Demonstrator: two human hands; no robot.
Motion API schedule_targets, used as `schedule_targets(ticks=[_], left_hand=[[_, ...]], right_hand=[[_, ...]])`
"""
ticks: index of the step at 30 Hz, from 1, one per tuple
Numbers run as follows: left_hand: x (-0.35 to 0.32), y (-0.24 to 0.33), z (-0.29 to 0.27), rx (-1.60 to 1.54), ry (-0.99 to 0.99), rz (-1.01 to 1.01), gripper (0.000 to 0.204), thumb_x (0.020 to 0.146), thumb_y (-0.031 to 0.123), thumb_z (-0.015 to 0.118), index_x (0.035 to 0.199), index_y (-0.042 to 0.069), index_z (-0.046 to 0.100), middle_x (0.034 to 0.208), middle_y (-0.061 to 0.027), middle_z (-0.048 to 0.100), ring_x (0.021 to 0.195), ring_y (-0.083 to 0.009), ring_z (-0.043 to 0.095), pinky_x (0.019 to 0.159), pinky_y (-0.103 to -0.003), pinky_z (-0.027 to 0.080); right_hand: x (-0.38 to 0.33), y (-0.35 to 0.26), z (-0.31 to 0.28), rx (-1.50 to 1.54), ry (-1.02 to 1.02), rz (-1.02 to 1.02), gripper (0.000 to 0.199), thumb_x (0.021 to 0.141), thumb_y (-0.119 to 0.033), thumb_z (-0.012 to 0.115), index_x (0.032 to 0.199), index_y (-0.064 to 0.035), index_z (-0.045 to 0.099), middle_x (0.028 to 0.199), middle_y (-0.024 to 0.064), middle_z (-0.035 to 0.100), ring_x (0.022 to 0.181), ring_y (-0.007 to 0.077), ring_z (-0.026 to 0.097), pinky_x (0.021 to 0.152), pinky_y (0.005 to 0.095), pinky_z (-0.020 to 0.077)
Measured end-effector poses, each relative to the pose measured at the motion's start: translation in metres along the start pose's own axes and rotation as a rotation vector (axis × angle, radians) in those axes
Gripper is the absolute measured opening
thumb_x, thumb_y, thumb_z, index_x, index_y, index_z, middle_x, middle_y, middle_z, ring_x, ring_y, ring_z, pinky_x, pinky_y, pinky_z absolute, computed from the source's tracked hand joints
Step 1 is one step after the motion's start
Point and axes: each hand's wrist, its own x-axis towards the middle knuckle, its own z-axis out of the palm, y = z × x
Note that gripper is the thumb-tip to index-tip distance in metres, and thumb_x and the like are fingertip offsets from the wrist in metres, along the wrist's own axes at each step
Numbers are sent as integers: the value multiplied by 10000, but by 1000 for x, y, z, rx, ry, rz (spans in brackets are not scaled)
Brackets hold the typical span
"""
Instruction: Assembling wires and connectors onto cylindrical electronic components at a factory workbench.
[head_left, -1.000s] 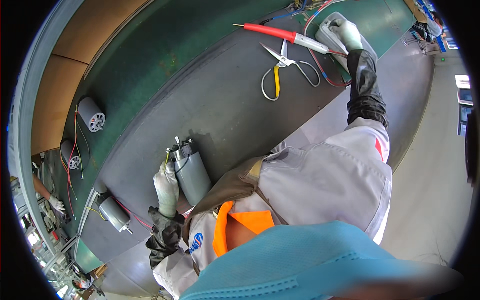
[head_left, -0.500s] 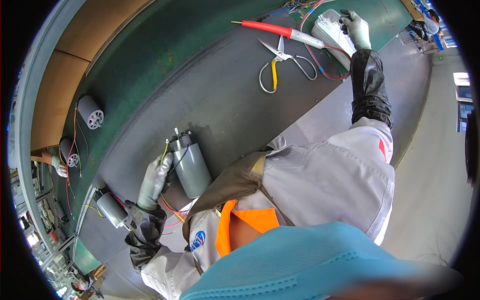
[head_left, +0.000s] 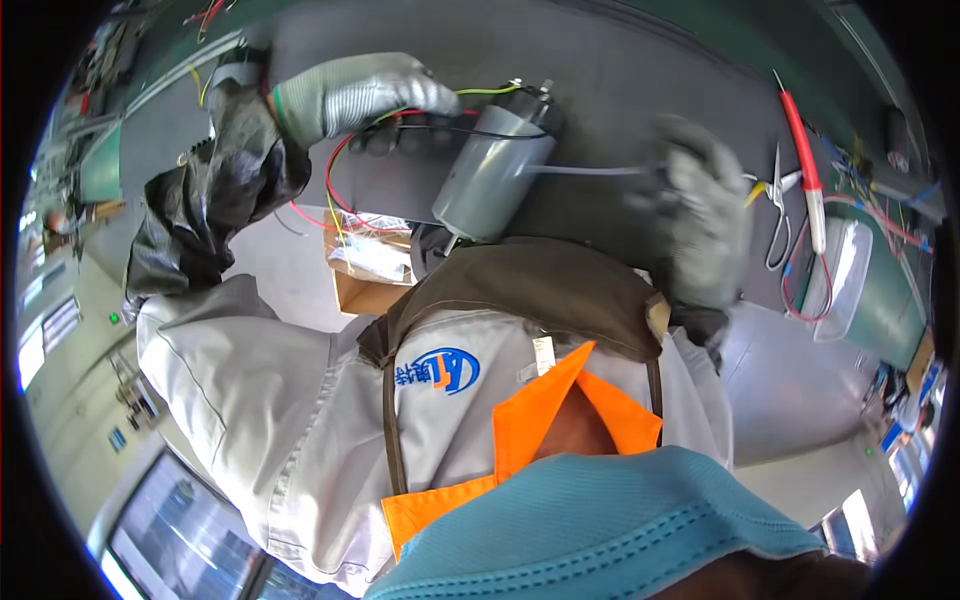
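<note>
Grey-gloved, pinches wires (head_left: 490,91) with left hand (head_left: 370,92); now brings right hand (head_left: 702,215), grip unclear, from box (head_left: 838,318) toward motor (head_left: 495,175), allowing two-handed work.

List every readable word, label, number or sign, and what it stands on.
Logo on the grey jacket: blue and orange, with lettering; I won't copy it.
White tag near the orange collar: any print is too small to read.
Grey cylinder: no text visible.
Elsewhere: too small or blurred.
</note>
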Motion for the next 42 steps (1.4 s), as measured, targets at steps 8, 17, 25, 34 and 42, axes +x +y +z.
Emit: schedule_targets(ticks=[8, 17, 25, 34, 42], left_hand=[[-17, -40, 18, -287, -25, 97, 442, 1002, 424, 498, 1062, 23, 673, 657, -40, 625, 424, -76, 478, 406, -234, 383], [64, -83, 70, -249, 539, 1125, 371, 972, 304, 600, 1121, -31, 658, 804, -43, 670, 596, -61, 543, 494, -205, 392], [48, -30, 102, -915, 492, 421, 216, 896, 93, 737, 1075, -24, 706, 848, -27, 711, 645, -27, 602, 581, -177, 499], [59, -30, 107, -769, 550, 553, 178, 896, 58, 716, 1035, -53, 719, 892, -44, 715, 761, -52, 631, 681, -205, 534], [76, -3, 119, -494, 650, 739, 189, 913, 2, 663, 1086, -64, 699, 952, -77, 716, 797, -85, 655, 742, -217, 544]], right_hand=[[8, 69, 74, 264, -330, 61, 385, 925, 57, 601, 1309, 63, 577, 1150, 145, 693, 1041, 190, 682, 964, 330, 549], [36, 74, 77, -204, -294, -188, 218, 938, -14, 637, 1125, -52, 741, 1041, 44, 747, 794, 87, 692, 653, 224, 567], [55, 51, 65, -4, -94, -33, 344, 955, -57, 615, 1276, 64, 592, 1005, 150, 723, 745, 139, 693, 608, 220, 550], [63, 48, 57, -16, -151, 26, 383, 943, -65, 609, 1307, 46, 573, 933, 103, 709, 683, 113, 662, 583, 217, 535], [61, 35, 33, -329, -203, 173, 247, 937, -89, 652, 1166, -13, 703, 864, 17, 706, 666, 82, 652, 565, 233, 533]])
